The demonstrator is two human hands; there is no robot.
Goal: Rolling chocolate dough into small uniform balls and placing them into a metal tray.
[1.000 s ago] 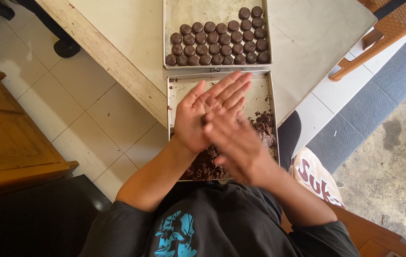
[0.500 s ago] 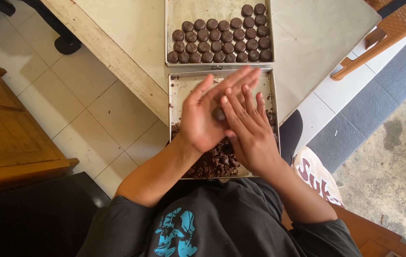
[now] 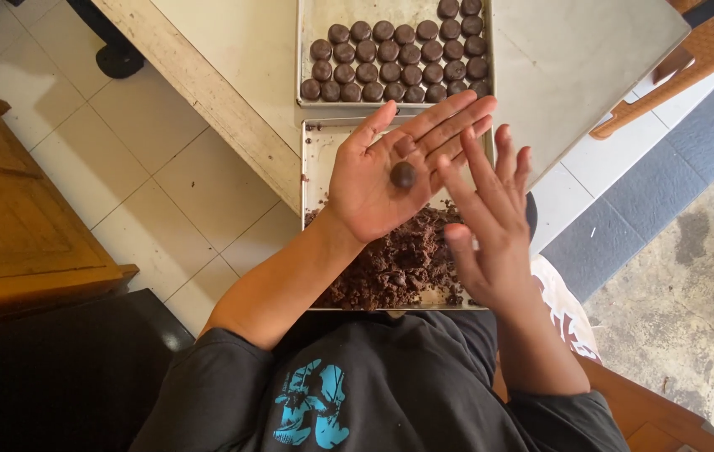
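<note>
One round dough ball [image 3: 402, 175], no long axis, on flat left hand [image 3: 390, 172]; right hand [image 3: 491, 226] spread.

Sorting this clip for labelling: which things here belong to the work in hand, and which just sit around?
In use:
left hand
right hand
dough ball
crumbly dark dough
near tray
far tray
shaped rounds

Lying about:
wooden cabinet
wicker chair

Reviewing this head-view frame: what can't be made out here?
- Near tray: its middle and the dough pile partly hidden by the left hand and right hand.
- Far tray: top cut off by the frame edge, so the dark rounds can't be fully counted.
- Dough ball: underside hidden against the palm.
</note>
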